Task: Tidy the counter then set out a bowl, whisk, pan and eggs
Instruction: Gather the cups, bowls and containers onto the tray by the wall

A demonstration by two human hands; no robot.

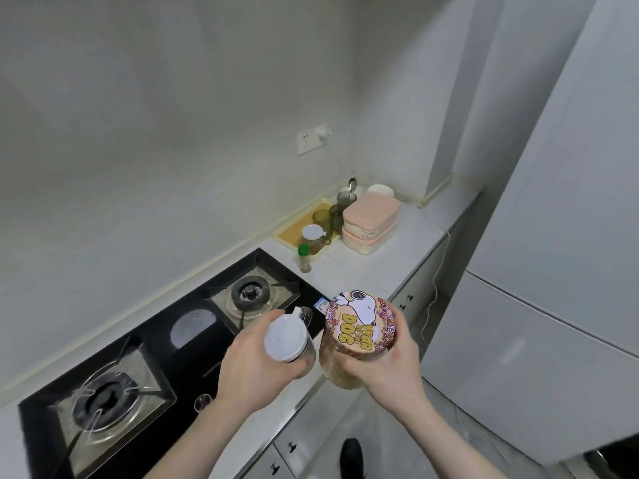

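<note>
The left hand (247, 366) curls around a clear glass jar with a white flip-spout lid (288, 342); the right hand (387, 363) grips a larger clear jar with a cartoon-dog lid (358, 326). Both jars are held side by side above the front edge of the white tiled counter (408, 257), just right of the black glass gas hob (166, 344). Far back in the corner stand stacked pink-lidded boxes (370, 224) and a yellow tray of small jars (294, 229).

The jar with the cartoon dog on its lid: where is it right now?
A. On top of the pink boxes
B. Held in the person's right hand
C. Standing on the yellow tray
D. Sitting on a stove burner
B: the right hand grips the jar with the cartoon dog lid up above the counter edge, while the left hand holds a white-capped jar.
</note>
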